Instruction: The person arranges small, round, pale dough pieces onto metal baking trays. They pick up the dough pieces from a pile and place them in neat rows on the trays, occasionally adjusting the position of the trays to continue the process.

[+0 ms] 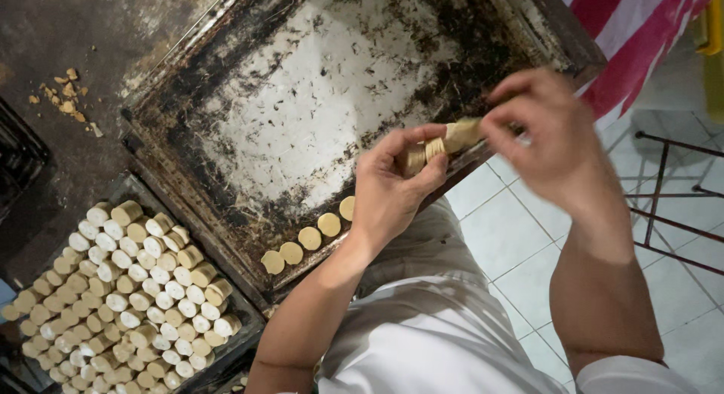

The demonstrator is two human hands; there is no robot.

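Your left hand (pixel 392 184) and right hand (pixel 547 137) both close their grip on one pale beige dough roll (pixel 445 144) above the dark, worn metal baking tray (pixel 226 85).

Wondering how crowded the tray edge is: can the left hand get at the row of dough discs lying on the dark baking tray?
Probably yes: the left hand is just above the dough discs, nothing between, though it holds a dough roll.

right hand (pixel 547 134) blurred, dough roll (pixel 445 144) half-hidden
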